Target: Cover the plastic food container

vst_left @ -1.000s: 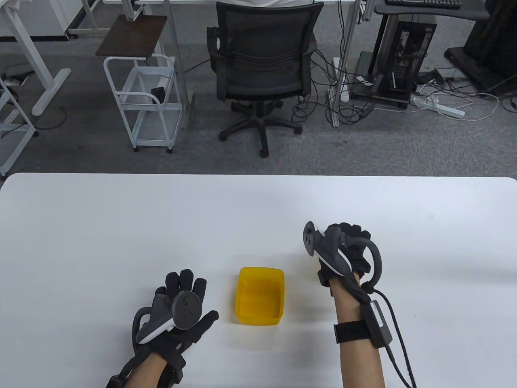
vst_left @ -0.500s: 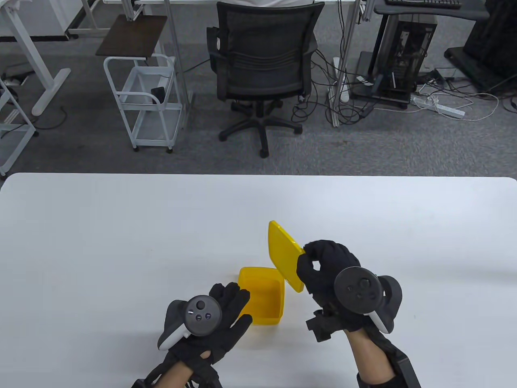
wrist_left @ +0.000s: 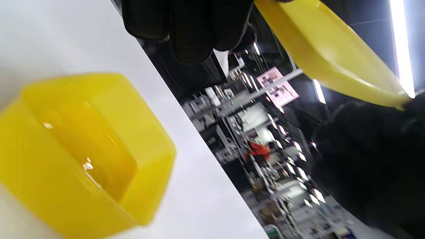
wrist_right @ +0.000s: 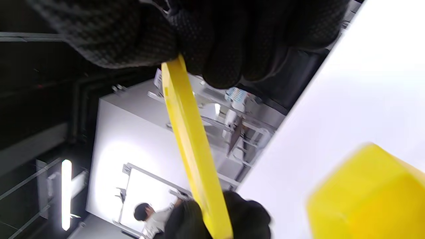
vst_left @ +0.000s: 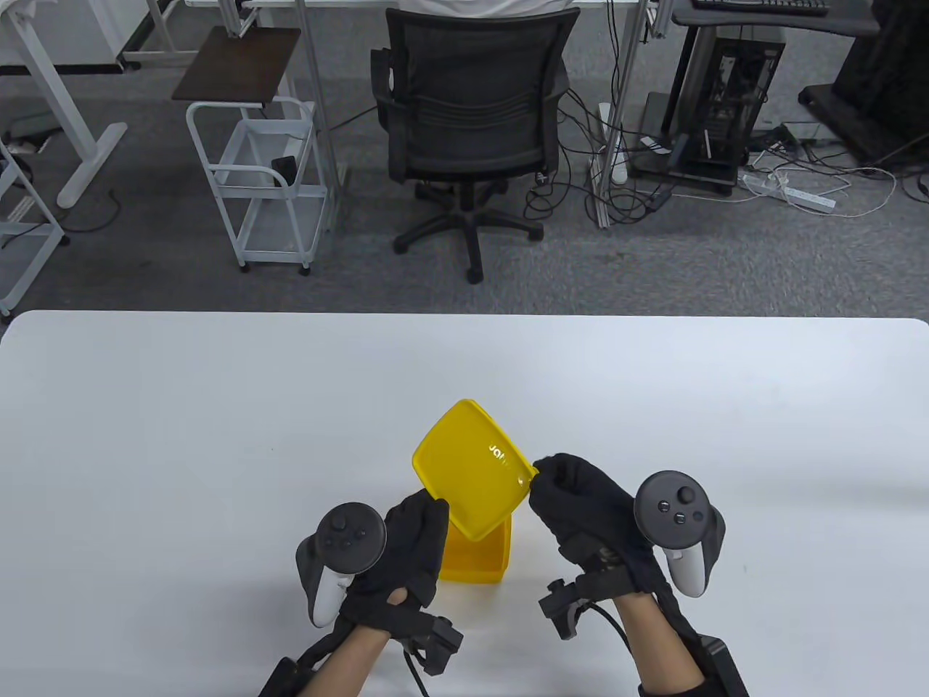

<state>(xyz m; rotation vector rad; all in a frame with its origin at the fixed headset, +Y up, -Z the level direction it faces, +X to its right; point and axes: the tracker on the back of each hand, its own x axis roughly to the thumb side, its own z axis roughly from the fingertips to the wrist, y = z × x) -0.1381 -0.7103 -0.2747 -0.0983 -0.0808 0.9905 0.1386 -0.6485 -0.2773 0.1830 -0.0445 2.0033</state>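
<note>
The yellow lid (vst_left: 472, 465) is held tilted in the air just above the open yellow container (vst_left: 475, 563), which stands on the white table (vst_left: 218, 435). My right hand (vst_left: 543, 481) pinches the lid's right corner. My left hand (vst_left: 430, 510) holds its lower left edge. In the right wrist view the lid (wrist_right: 191, 142) runs edge-on from my right fingers (wrist_right: 225, 63) down to the left glove (wrist_right: 247, 215), with the container (wrist_right: 368, 192) below. In the left wrist view the container (wrist_left: 83, 149) sits under my left fingers (wrist_left: 189, 30), and the lid (wrist_left: 332, 56) is above it.
The table's far edge (vst_left: 464, 315) lies well beyond the hands. Past it on the floor stand an office chair (vst_left: 472, 109) and a white cart (vst_left: 261, 189). Glove cables (vst_left: 580, 610) trail at my wrists near the front edge.
My right hand brought the lid from the right over the container and tipped it flatter. My left hand moved right from the bare table and took the lid's left edge.
</note>
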